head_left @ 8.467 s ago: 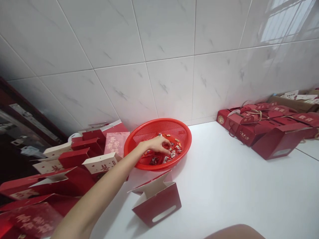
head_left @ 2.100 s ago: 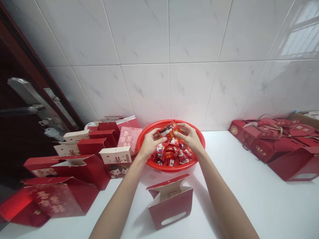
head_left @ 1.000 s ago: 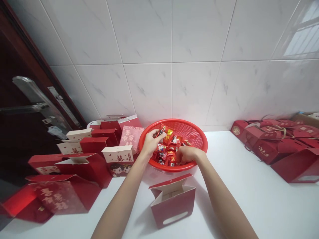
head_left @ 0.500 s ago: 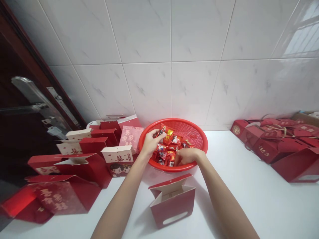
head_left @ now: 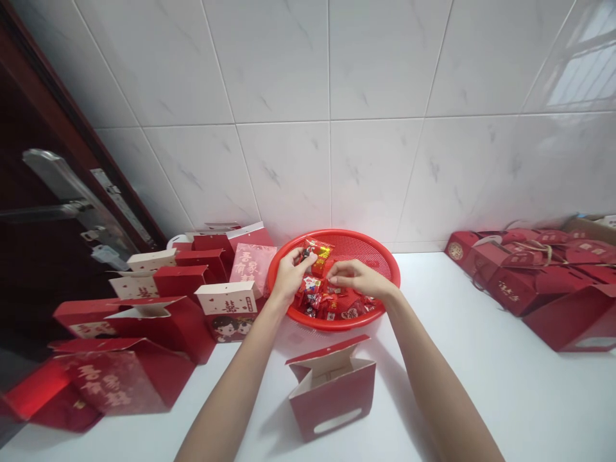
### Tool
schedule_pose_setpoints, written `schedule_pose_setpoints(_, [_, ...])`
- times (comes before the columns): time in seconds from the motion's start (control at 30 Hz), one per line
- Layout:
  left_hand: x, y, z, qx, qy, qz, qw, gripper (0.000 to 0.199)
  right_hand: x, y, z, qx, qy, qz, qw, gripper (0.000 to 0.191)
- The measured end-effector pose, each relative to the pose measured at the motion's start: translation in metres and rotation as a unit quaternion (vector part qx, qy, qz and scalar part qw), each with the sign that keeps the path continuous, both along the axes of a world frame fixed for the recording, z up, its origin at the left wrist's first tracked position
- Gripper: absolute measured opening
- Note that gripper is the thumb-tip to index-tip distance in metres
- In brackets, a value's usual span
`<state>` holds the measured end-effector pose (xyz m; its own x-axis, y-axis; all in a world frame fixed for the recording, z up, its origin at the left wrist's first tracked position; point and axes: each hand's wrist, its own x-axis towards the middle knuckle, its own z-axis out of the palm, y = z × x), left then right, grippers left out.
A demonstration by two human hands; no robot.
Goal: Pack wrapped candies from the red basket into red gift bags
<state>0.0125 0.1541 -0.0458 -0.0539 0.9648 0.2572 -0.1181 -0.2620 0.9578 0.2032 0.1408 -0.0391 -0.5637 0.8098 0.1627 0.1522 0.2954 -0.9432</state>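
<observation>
A red plastic basket [head_left: 392, 263] with a perforated wall holds several red-wrapped candies [head_left: 330, 305]. Over its left side, my left hand [head_left: 290, 276] is closed around candy packets [head_left: 320, 253], red with gold print, held between thumb and fingers. My right hand [head_left: 359, 278] is over the basket's middle, palm down, with fingers bent together close to the left hand's packets. Whatever its fingertips pinch is hard to make out among the red wrappers. In front of the basket stands a red paper gift box [head_left: 334, 401], its top open and its inside bare in view.
Several upright red and cream gift boxes [head_left: 129, 378] crowd the left of the white table [head_left: 433, 308]. More red boxes with cord handles [head_left: 534, 269] are grouped at the right. A tiled wall [head_left: 375, 173] rises behind, and a dark door [head_left: 48, 256] is at the left.
My right hand has risen from the candies at the basket's front right and moved up and left toward my left hand. The left hand stays nearly in place, still holding packets.
</observation>
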Motion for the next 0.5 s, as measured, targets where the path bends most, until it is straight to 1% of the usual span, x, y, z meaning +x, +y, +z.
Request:
schedule_pose_setpoints(0.07, [-0.0012,0.0018,-0.0028,-0.009,-0.015,0.018,1.000,0.050,0.0001,-0.0007,0.0022,-0.005,0.056,-0.036,0.998,0.023])
schedule_pose_setpoints(0.13, [-0.0027,0.0031,-0.0050,-0.013,-0.016,0.029,0.999,0.062,0.0002,-0.0011,0.0037,-0.026,0.091,-0.060,0.994,0.028])
schedule_pose_setpoints(0.17, [-0.0033,0.0034,-0.0056,-0.008,-0.008,0.028,1.000,0.064,0.0001,-0.0010,0.0040,-0.039,0.105,-0.068,0.991,0.030])
schedule_pose_setpoints(0.2, [-0.0038,0.0034,-0.0058,0.001,0.006,0.024,1.000,0.061,0.0000,-0.0009,0.0041,-0.051,0.119,-0.075,0.989,0.031])
schedule_pose_setpoints(0.3, [-0.0035,0.0022,-0.0048,0.029,0.067,-0.003,0.997,0.036,-0.0005,0.0001,0.0036,-0.066,0.148,-0.099,0.982,0.035])
schedule_pose_setpoints(0.37, [-0.0019,0.0007,-0.0036,0.037,0.102,-0.020,0.994,0.024,-0.0008,0.0008,0.0032,-0.068,0.151,-0.112,0.980,0.036])
schedule_pose_setpoints(0.5, [0.0017,-0.0015,-0.0030,0.057,0.131,-0.047,0.989,0.021,-0.0009,0.0019,0.0033,-0.048,0.153,-0.121,0.980,0.039])
